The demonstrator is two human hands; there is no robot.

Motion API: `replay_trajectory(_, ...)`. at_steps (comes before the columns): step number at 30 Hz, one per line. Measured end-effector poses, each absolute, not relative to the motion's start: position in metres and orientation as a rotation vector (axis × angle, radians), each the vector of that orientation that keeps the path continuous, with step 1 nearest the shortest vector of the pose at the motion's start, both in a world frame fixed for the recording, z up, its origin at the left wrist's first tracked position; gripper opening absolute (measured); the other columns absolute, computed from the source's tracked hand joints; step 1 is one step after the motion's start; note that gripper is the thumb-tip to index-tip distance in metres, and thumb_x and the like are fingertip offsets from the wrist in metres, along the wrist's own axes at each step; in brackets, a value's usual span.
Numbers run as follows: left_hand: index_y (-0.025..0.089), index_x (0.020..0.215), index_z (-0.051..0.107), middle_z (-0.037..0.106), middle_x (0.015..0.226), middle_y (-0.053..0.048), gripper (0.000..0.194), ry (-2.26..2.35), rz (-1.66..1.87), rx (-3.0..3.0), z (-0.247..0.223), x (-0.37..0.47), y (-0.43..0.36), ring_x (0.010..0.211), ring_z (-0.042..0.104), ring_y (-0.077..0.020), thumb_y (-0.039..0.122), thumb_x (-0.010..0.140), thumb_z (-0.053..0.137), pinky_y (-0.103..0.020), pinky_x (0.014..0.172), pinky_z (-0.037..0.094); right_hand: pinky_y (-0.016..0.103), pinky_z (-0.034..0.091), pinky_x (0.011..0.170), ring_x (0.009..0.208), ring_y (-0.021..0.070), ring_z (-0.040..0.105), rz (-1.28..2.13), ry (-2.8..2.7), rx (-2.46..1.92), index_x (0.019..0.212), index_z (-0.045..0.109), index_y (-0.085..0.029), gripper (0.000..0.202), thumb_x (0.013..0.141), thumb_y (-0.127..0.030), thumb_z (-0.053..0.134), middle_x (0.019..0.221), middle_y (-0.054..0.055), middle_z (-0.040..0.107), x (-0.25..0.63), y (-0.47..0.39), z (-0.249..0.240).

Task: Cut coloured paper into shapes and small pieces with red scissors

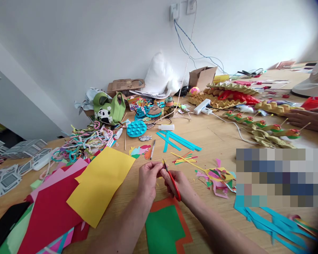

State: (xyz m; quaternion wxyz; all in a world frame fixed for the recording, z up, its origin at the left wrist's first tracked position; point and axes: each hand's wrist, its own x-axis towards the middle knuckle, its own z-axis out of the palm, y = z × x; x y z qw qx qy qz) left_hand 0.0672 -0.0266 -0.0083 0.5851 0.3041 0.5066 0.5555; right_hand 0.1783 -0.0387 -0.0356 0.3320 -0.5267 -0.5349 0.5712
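Note:
My right hand [180,181] is closed around a pair of scissors [176,188] with red handles, the blades pointing up and away from me. Close beside it, my left hand [148,176] is pinched, fingertips near the blades. Whatever sits between those fingertips is too small to make out. Below my hands lies green paper [164,225] on top of an orange sheet [185,234]. Just beyond are thin coloured paper strips [184,158] and a silver pen [152,149]. Small fish-shaped paper cutouts [140,151] lie left of the pen.
Yellow paper [103,183] and red paper [50,208] are piled at left. Paper scraps [219,178] and blue strips [275,225] lie at right. Behind are a green bag [110,107], a jar [169,107], a power strip [202,106] and egg cartons [214,100]. Another person's hand [307,118] rests at far right.

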Motion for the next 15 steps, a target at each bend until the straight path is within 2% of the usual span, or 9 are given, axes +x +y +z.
replay_trajectory(15, 0.011, 0.064, 0.069, 0.07, 0.067, -0.007, 0.016, 1.215, 1.311, 0.678, -0.0083, 0.07, -0.027, 0.063, 0.063, -0.016, 0.025, 0.057, 0.071, -0.028, 0.064, 0.051, 0.019, 0.033, 0.032, 0.031, 0.0081, 0.043, 1.515, -1.375, -1.369, 0.058, 0.046, -0.018, 0.053, 0.078, -0.067, 0.052, 0.041, -0.004, 0.046, 0.1782, -0.0382, -0.033)
